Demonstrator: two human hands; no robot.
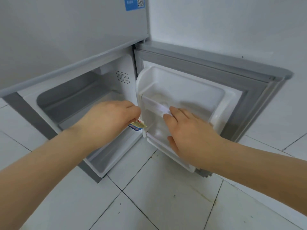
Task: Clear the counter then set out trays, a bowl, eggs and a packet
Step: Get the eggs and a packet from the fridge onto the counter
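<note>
From my head camera, looking down, I am bent over a small fridge (69, 47) whose lower door (207, 77) hangs wide open to my right, its inner liner facing me. My left hand (108, 120) is curled round a small packet (137, 126), pinching it by its upper edge so that only its lower end shows below my fingers: a yellowish face with a red strip and a blue corner. The packet sits right at the gap between the open compartment (74, 103) and the hinge side of the door, its long axis slanting down and to the right, just beside the left end of the door shelf (156, 107). My right hand (187, 128) rests on that shelf with its fingers fairly straight, the fingertips (167, 116) pressing the clear front rail and the thumb lower against the bottom bin; it grips nothing. So the packet is already in my left hand, which is the nearer one, and it lies to the left of my right hand, close but not touching. I judge that the next move is to lift the packet up and back toward me, while my right hand swings the door shut. The white tiled floor (166, 196) lies below both arms.
</note>
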